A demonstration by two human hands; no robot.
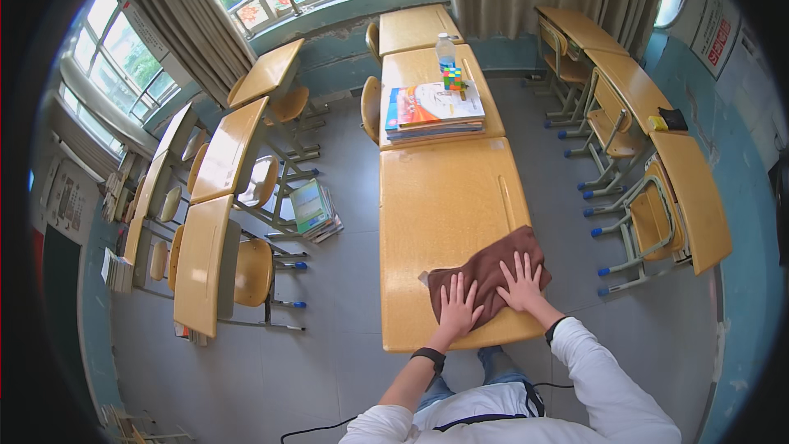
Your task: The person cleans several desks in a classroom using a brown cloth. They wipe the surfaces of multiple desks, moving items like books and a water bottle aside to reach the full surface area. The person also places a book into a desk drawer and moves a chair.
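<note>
A brown cloth (487, 274) lies spread and slightly wrinkled at the near right corner of a wooden school desk (444, 197). My left hand (459, 310) presses flat on its left part, fingers spread. On its right part rests my right hand (523, 282), palm down with the fingers apart. The cloth's right end reaches the desk's right edge. Just past its left corner, a small pale patch (423, 278) shows on the desktop. Neither hand grasps the cloth.
Beyond, another desk carries a stack of books (431, 112), a puzzle cube (452, 78) and a plastic bottle (445, 52). Desk rows with chairs (253, 271) flank both aisles. Books (314, 209) are piled on the left aisle floor. A black pouch (673, 119) sits on a right-hand desk.
</note>
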